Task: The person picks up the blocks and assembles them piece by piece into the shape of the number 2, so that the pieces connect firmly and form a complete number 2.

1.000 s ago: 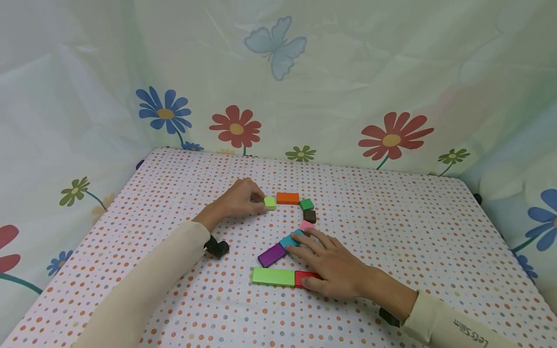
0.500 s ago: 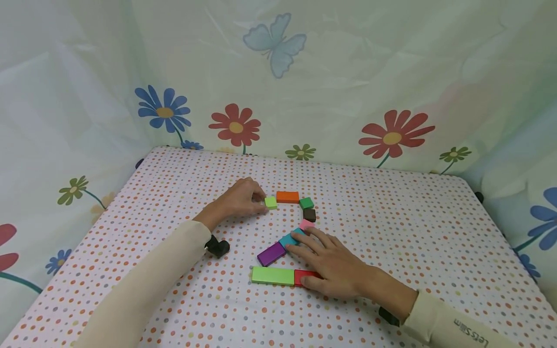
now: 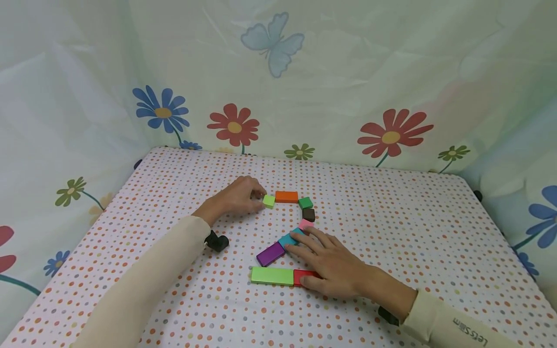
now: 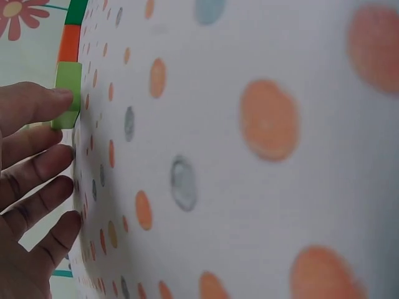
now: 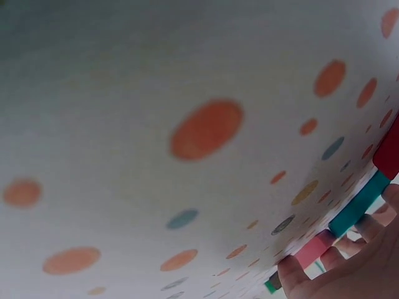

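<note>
My left hand (image 3: 240, 195) pinches a small light green block (image 3: 269, 201) between thumb and fingertips. In the left wrist view the thumb lies on this block (image 4: 67, 81), which stands against the left end of the orange block (image 3: 286, 197). The other fingers (image 4: 40, 171) are spread below it. My right hand (image 3: 332, 270) lies with fingers spread over the blue block (image 3: 288, 240) and the red block (image 3: 302, 277), partly covering both. Its fingertips reach the pink block (image 3: 306, 224), seen in the right wrist view as a pink block (image 5: 313, 249) by a fingertip.
From the orange block a curve runs down through a dark green block (image 3: 306, 203), a dark brown block (image 3: 308, 215), pink, blue and a purple block (image 3: 270, 254). Below lies a long light green block (image 3: 272, 276), end to end with the red one. A dotted cloth (image 3: 391, 217) covers the table.
The small light green block, pinched in my left hand, has shifted slightly toward the orange block and turned a little. My right hand stays in place.
</note>
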### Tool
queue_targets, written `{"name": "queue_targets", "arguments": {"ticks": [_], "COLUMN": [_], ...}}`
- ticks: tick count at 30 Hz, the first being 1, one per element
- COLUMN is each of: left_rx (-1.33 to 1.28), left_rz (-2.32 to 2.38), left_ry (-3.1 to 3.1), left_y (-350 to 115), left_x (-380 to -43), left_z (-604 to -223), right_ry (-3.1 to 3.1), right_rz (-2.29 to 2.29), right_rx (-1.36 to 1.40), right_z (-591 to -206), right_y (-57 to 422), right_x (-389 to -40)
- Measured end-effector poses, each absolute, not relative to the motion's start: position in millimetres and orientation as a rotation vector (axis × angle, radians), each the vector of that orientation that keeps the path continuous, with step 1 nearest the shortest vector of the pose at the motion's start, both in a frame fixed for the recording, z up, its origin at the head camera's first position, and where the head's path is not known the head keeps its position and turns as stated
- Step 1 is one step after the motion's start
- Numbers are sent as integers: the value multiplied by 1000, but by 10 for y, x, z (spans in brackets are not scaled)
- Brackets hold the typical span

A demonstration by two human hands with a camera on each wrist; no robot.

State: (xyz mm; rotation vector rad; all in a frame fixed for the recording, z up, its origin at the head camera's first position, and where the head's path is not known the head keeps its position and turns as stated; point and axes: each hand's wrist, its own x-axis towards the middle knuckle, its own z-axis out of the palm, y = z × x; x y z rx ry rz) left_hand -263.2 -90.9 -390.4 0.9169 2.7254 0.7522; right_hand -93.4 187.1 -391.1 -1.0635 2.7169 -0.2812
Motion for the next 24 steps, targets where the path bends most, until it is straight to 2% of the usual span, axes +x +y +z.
{"name": "queue_targets", "arguments": {"ticks": [24], "left_rx": [994], "left_rz": [718], "left_ry": [2664], "left_y": [-908], "left_x": [-2737], "left_z": [-3899], "right_ry": [2698], "right_rz": [-283], "right_rx": [-1048], "right_z": [-3921], "right_y": [1882], "right_x": [-947]}}
